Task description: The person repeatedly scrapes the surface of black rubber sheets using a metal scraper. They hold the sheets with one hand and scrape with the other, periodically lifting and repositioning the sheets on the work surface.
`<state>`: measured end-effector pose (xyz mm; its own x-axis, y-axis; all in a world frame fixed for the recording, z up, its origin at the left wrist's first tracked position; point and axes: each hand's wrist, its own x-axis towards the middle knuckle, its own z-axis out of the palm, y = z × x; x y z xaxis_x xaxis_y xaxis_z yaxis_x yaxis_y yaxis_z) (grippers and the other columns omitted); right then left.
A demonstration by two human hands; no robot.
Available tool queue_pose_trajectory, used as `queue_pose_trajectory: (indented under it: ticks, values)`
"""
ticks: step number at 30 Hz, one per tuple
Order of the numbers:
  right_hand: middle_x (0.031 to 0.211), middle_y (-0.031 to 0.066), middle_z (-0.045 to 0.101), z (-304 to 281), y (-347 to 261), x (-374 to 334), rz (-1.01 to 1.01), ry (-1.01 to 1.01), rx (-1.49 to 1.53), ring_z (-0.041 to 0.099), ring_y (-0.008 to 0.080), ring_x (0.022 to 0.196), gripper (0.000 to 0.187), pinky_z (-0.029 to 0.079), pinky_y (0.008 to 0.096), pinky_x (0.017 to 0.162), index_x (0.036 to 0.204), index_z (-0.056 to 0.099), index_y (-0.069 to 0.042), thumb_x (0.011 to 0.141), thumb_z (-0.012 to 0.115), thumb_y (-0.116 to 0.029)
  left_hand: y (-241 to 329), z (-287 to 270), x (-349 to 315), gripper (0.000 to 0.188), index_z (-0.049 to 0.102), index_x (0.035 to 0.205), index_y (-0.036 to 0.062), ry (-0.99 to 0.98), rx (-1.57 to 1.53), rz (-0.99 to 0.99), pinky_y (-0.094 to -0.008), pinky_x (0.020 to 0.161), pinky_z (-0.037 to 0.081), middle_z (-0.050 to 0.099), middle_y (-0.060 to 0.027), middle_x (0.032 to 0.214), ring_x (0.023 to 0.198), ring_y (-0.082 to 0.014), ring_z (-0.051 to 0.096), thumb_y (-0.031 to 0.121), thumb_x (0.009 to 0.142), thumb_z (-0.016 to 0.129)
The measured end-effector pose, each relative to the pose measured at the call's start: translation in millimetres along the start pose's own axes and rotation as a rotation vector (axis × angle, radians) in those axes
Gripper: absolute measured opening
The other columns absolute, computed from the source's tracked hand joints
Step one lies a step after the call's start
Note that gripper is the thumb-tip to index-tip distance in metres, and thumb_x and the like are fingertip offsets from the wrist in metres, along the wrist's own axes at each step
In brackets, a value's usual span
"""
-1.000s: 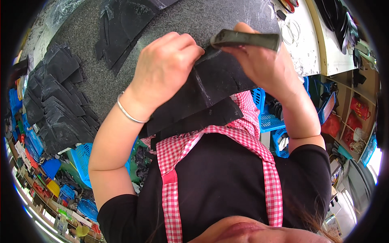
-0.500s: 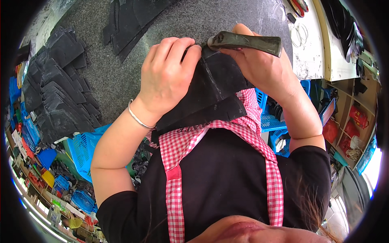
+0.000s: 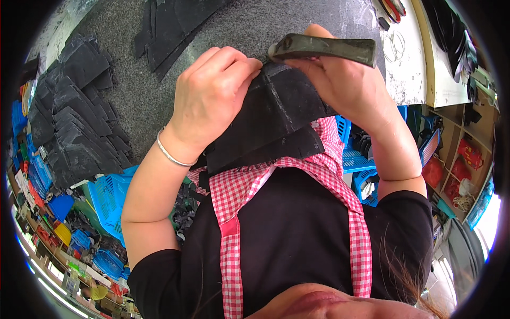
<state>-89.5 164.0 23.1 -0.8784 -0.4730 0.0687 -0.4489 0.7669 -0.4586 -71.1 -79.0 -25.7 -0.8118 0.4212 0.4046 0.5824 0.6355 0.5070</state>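
Observation:
My right hand (image 3: 353,87) is closed round a hammer (image 3: 329,48); its dark metal head lies over the far edge of a black sheet piece (image 3: 249,114). This flat piece has a pale, rubbed seam line down its middle and hangs over the table's near edge toward my apron. My left hand (image 3: 210,98) has thumb and fingers pinched together at the sheet's far edge, just left of the hammer head. What the fingertips hold there is hidden, though the sheet's edge is right beneath them. The hammer's handle is mostly concealed by my right hand.
Overlapping black pieces (image 3: 79,114) are heaped at the left of the grey speckled table (image 3: 143,106). More dark pieces (image 3: 175,26) lie at the far side. Blue plastic baskets (image 3: 109,204) stand below at the left, with another blue basket (image 3: 358,161) at the right. A white cable (image 3: 393,47) is coiled far right.
My left hand has shifted slightly left and its fingers have drawn together into a pinch. The hammer in my right hand has risen a little, its head tilting slightly.

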Motion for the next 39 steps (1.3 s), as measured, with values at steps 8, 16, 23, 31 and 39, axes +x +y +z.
queue_pose_trajectory:
  ticks: [8,16,23,31,39]
  values:
    - [0.083,0.0176,0.070,0.2,-2.2,7.9,-0.071,-0.020,-0.033,0.070,0.0443,0.079,0.017,0.055,0.0492,0.065,0.105,0.067,-0.007,0.101,0.079,-0.018,-13.5,-5.7,0.3,0.012,0.081,0.095,0.0082,-0.025,-0.153,-0.029,-0.0403,0.072,0.060,0.074,-0.0041,0.091,0.086,-0.0265,0.074,0.007,0.084,0.085]
    - [0.086,0.0168,0.072,-0.7,-8.2,14.0,-0.131,-0.099,-0.076,0.070,0.0436,0.080,0.015,0.056,0.0482,0.066,0.108,0.070,-0.007,0.101,0.077,-0.017,-15.6,-17.8,-7.1,0.016,0.082,0.099,0.0060,-0.072,-0.121,-0.025,-0.0392,0.076,0.060,0.075,-0.0070,0.094,0.087,-0.0283,0.074,0.001,0.084,0.084]
    - [0.084,0.0183,0.071,3.3,-16.9,19.5,-0.135,-0.088,-0.021,0.071,0.0447,0.081,0.022,0.055,0.0496,0.065,0.105,0.065,-0.006,0.098,0.082,-0.018,-14.3,-22.9,-17.4,0.015,0.081,0.099,0.0062,-0.074,-0.086,-0.019,-0.0393,0.076,0.060,0.074,-0.0074,0.096,0.088,-0.0273,0.074,0.003,0.085,0.084]
    - [0.077,0.0167,0.064,17.5,-25.5,12.7,-0.240,-0.048,-0.039,0.070,0.0443,0.079,0.026,0.053,0.0505,0.059,0.098,0.058,-0.008,0.097,0.082,-0.019,-17.2,-31.1,-33.3,0.016,0.079,0.100,0.0026,-0.056,-0.170,-0.100,-0.0392,0.077,0.061,0.074,-0.0097,0.095,0.087,-0.0303,0.075,-0.001,0.086,0.083]
    - [0.079,0.0147,0.066,22.3,-38.6,21.6,-0.250,-0.085,-0.021,0.070,0.0437,0.079,0.027,0.055,0.0500,0.061,0.098,0.058,-0.009,0.096,0.083,-0.020,-16.2,-42.6,-51.1,0.019,0.081,0.100,0.0022,-0.019,-0.159,-0.194,-0.0383,0.074,0.060,0.074,-0.0094,0.094,0.085,-0.0289,0.074,0.001,0.082,0.088]
